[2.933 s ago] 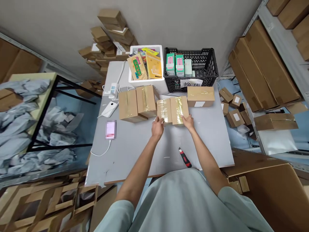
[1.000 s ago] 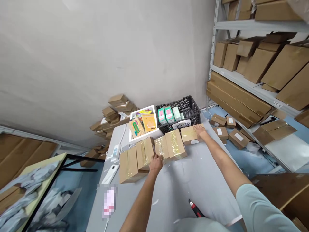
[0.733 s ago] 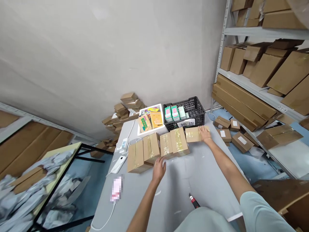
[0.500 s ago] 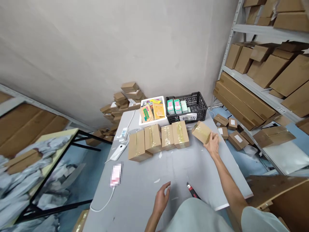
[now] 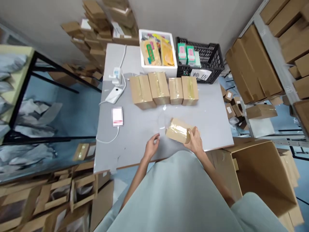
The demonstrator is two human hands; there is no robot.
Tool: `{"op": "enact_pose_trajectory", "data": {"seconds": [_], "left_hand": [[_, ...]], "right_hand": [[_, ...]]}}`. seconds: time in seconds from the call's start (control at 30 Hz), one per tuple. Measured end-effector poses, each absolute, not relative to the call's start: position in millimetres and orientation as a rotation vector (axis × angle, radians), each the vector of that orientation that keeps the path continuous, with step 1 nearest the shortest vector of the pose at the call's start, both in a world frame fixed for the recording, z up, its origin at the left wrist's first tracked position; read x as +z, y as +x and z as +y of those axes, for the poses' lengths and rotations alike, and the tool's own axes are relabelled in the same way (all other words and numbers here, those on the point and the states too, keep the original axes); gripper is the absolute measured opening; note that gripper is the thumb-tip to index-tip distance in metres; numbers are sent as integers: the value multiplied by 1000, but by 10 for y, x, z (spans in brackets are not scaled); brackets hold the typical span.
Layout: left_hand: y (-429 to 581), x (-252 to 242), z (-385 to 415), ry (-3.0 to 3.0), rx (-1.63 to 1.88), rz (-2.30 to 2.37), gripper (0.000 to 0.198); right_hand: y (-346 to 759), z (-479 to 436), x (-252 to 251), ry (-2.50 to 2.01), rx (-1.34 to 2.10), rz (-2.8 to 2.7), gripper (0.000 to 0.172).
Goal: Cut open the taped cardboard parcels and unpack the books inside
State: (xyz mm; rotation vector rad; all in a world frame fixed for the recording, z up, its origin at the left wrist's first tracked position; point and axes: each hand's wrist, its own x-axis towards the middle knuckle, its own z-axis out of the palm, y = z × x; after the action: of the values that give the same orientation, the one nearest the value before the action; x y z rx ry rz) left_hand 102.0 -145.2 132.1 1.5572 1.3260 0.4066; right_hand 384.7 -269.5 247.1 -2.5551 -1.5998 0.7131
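Observation:
My right hand (image 5: 195, 141) grips the right end of a small taped cardboard box (image 5: 177, 130), near the table's front edge. To its left, my left hand (image 5: 152, 146) is over the table with fingers apart and slightly curled, holding nothing. Behind them several taped boxes (image 5: 158, 87) stand side by side in a row. At the back are a white foam bin (image 5: 158, 69) with colourful packets and a black crate (image 5: 212, 75) with green and pink boxes. The red and black cutter seen earlier is not visible now.
A power strip (image 5: 117, 77), a white device (image 5: 114, 95) and a pixelated phone (image 5: 117, 116) with cables lie on the left of the table (image 5: 135, 141). An open carton (image 5: 263, 174) stands at the right; shelving (image 5: 272, 45) holds boxes.
My right hand has brought the box from the table's right back area toward the front middle, nearer my left hand. The view has tilted down.

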Motion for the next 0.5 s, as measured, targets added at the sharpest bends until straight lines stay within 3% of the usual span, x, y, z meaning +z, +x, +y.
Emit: {"op": "enact_pose_trajectory", "data": {"seconds": [0.27,0.5], "left_hand": [[404,1035,-1504,1464,356,1257,52],[188,779,-1695,1414,312,1193,54]], "right_hand": [[3131,-2433,2321,-2330,979,-2061,112],[3074,-2709,2272,-2347,843,-2015,87]]}}
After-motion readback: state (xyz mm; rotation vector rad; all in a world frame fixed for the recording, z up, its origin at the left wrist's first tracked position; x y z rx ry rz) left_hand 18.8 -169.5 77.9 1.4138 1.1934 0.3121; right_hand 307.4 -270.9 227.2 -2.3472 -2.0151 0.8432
